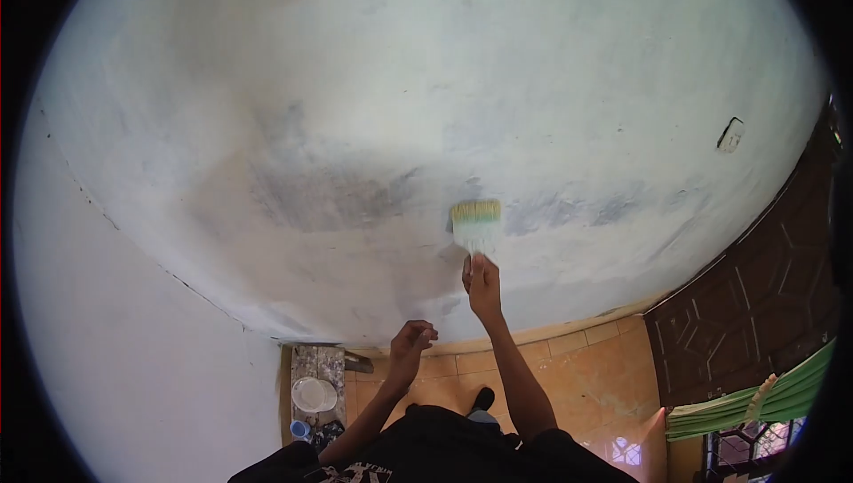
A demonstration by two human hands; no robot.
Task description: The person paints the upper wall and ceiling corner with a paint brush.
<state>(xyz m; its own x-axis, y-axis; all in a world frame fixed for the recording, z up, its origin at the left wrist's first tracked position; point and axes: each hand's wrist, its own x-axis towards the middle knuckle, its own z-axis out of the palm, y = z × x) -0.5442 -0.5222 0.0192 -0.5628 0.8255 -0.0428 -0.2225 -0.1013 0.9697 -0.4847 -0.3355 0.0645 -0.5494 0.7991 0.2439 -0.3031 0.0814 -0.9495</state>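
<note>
My right hand grips a wide paintbrush by its handle. The brush points up, its pale yellow bristles at or close to the wall; contact cannot be told for sure. Green-white paint coats its ferrule area. Lower and to the left, my left hand hangs in front of the wall's base, fingers curled together, with nothing visible in them. The wall is whitish, with grey, patchy areas around and left of the brush.
A paint-spattered bench stands at lower left, holding a white tub and a blue container. Orange tiles cover the floor. At right are a dark wooden door, a green curtain and a wall switch.
</note>
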